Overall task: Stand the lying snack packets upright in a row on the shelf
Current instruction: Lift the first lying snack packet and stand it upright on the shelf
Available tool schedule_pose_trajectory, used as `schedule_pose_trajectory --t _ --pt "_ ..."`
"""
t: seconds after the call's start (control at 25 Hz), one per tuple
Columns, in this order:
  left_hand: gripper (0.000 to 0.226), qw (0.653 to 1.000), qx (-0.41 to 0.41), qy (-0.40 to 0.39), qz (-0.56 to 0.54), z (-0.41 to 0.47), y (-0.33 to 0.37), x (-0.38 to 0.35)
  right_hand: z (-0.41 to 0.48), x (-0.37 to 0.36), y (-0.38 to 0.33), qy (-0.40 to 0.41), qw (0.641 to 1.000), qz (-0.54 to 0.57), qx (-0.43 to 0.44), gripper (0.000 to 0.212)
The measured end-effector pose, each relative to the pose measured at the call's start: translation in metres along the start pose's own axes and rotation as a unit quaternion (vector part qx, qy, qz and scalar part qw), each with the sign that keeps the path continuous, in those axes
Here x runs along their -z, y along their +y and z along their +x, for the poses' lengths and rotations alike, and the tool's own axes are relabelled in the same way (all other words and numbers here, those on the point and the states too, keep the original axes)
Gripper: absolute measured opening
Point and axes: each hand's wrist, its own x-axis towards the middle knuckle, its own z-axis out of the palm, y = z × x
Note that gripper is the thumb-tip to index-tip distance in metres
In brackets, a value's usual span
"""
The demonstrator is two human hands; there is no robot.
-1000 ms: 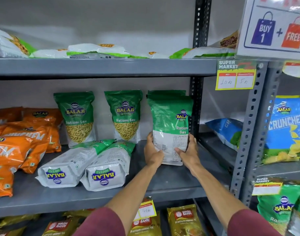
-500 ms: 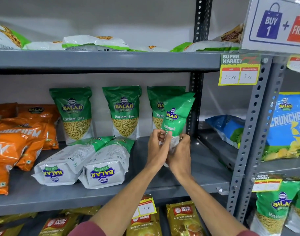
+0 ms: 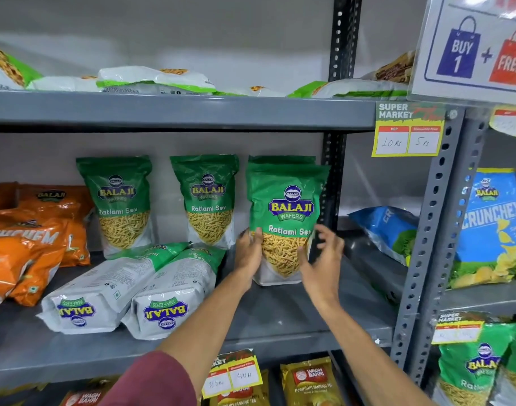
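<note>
Grey metal shelf (image 3: 280,320), pale wall (image 3: 192,33) behind

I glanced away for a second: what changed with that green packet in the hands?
The Ratlami Sev packet was turned from back-side-out to front-facing and now stands upright. The right hand has let go; the left hand still touches it. Two lying packets stayed put.

A shop is showing here: grey slotted steel shelving (image 3: 435,218), a "Super Market" price tag (image 3: 408,131) at one o'clock, and a buy-one offer sign (image 3: 479,48) hanging above.
</note>
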Motion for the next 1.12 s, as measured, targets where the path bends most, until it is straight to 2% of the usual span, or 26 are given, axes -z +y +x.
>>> schedule_pose_trajectory --t 0.08,0.12,0.2,0.36,0.84,0.92,1.0,1.08,1.12 --pt "0.042 1.000 0.009 0.007 0.019 0.001 -0.001 -0.003 0.016 0.003 0.009 -0.103 0.989 0.002 -0.108 0.065" --pt "0.040 1.000 0.015 0.002 0.024 0.001 -0.002 -0.003 0.022 0.002 0.013 -0.157 0.976 0.016 -0.151 0.065" --pt "0.039 0.999 0.012 -0.008 0.050 -0.001 -0.004 -0.003 0.027 0.001 0.018 -0.201 0.960 0.023 -0.192 0.058" --pt "0.037 0.997 0.005 -0.012 0.082 -0.010 -0.007 -0.003 0.019 0.012 0.022 -0.206 0.963 0.023 -0.174 0.054" --pt "0.040 0.996 0.012 -0.082 0.041 -0.070 0.004 -0.011 -0.018 0.067 0.010 -0.177 0.972 0.024 -0.154 0.058" --pt "0.042 0.994 0.027 -0.100 0.045 -0.073 0.015 -0.004 -0.026 0.064 -0.001 -0.132 0.984 -0.015 -0.119 0.068" --pt "0.047 0.993 0.011 -0.108 0.050 -0.073 0.024 0.010 -0.041 0.056 -0.015 -0.014 0.996 -0.082 -0.023 0.072" --pt "0.051 0.991 -0.035 -0.105 0.069 -0.073 0.035 0.028 -0.050 0.045 -0.034 0.059 0.989 -0.092 0.104 0.061" --pt "0.051 0.990 -0.060 -0.097 0.084 -0.072 0.041 0.039 -0.051 0.036 -0.044 0.049 0.983 -0.077 0.158 0.054"
